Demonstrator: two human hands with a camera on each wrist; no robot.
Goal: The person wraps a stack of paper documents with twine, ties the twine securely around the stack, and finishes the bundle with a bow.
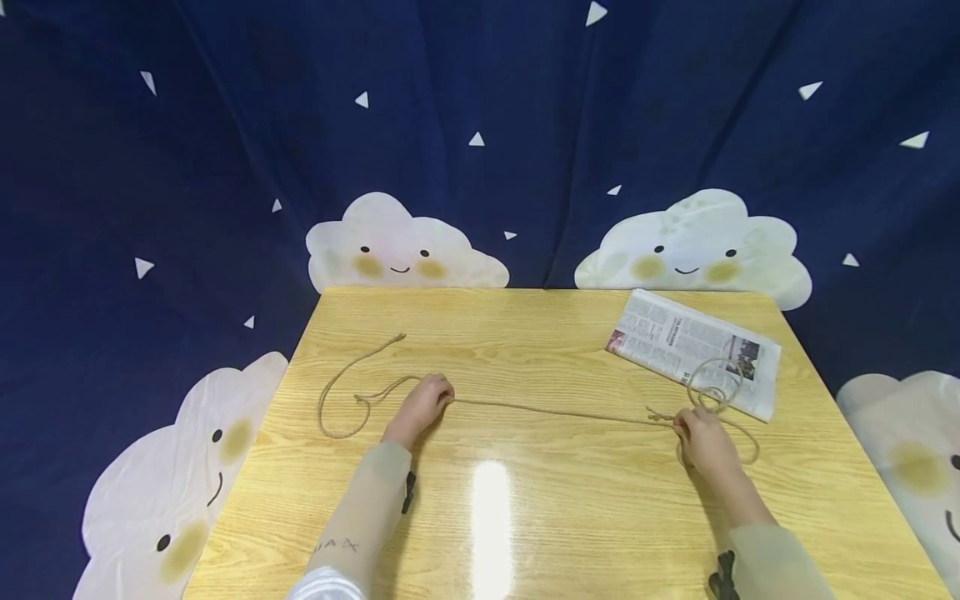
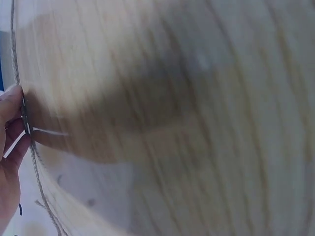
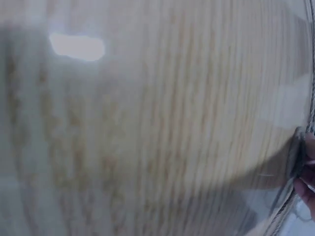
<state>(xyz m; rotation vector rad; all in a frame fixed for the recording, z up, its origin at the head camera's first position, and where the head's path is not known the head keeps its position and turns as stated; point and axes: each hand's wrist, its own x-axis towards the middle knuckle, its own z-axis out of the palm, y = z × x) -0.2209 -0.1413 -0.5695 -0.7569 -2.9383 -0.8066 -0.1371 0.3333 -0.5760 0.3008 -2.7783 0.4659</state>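
Head view: rope [image 1: 555,411] pinched by both hands

From where I stand, the left hand [image 1: 427,402] has its fingertips drawn narrowly together on the rope, at ten o'clock from the middle of the table [image 1: 585,500]. The right hand [image 1: 707,437] grips it at three o'clock, fingers curled in close. The stretch between them runs nearly straight, dipping slightly toward the right hand.

I'd judge the work partway along: the middle is drawn out, while both outer parts lie slack. One trails in a loose curve beyond the left hand, toward nine o'clock; the other loops around the right hand. A short loose end sits just beside that hand; whether it belongs to the same length, I cannot tell. I see no knot I could swear to.

No container shows. At two o'clock lies a folded newspaper [image 1: 660,333], with a loop of rope over its near edge. Behind, toward twelve, hangs a blue curtain [image 1: 420,50].
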